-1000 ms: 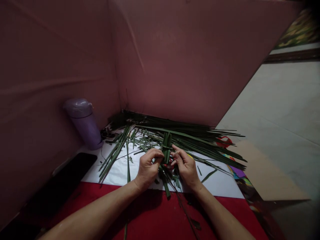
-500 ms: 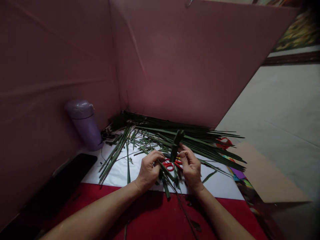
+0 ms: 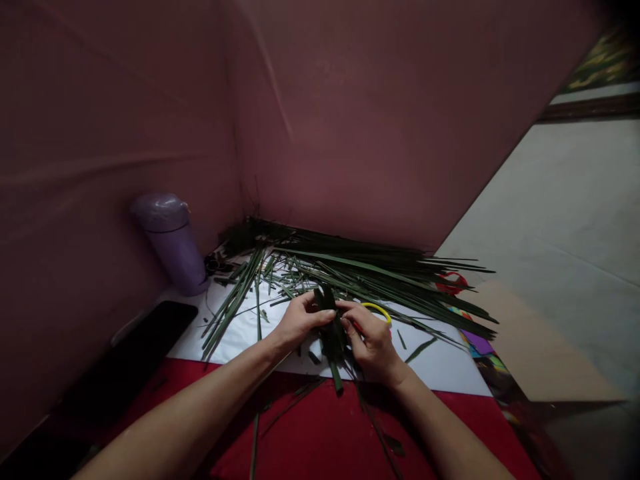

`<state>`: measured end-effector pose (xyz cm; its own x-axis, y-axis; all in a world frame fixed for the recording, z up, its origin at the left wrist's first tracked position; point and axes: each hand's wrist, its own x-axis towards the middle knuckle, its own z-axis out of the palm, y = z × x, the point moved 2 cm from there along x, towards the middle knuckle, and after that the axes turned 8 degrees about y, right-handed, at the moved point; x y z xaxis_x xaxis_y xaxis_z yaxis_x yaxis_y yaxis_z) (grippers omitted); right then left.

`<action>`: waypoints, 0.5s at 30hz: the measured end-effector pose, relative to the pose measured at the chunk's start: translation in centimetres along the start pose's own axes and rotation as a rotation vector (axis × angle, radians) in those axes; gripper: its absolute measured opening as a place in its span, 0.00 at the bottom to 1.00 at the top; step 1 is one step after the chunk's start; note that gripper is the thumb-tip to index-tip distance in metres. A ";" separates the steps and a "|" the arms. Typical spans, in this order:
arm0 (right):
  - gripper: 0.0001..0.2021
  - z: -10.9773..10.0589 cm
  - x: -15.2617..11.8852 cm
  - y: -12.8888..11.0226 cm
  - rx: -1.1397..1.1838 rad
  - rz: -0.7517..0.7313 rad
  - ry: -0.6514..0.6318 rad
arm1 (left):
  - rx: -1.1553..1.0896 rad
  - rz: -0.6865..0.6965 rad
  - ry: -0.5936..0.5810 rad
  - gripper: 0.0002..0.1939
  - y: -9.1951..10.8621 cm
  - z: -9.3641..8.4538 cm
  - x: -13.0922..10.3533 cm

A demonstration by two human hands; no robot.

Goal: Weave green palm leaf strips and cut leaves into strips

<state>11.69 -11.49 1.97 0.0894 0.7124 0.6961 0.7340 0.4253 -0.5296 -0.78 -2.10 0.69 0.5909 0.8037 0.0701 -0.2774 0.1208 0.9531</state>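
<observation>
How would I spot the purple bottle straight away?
Find the white sheet, then follow it left to the pink wall. Beside that wall, just beyond the flat black slab, is the bottle. Its thick purple body and greyish lid stand out from the thin green leaves.

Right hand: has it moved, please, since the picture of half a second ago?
Yes. Judged against the purple bottle, the right hand has moved left, nearer to the bottle.

Looks like smooth plastic on the purple bottle [image 3: 177,257], glossy at the lid [image 3: 163,210]. Looks like matt cardboard on the brown sheet [image 3: 545,353]
</observation>
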 end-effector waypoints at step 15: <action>0.03 -0.3 -0.5 -0.2 -0.058 0.063 0.284 | 0.083 -0.145 0.076 0.09 -1.0 0.1 -0.1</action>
<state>11.71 -12.10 1.86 0.3148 0.5481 0.7749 0.7576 0.3467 -0.5530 -0.51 -2.35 -0.29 0.5604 0.8234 -0.0891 -0.1284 0.1926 0.9728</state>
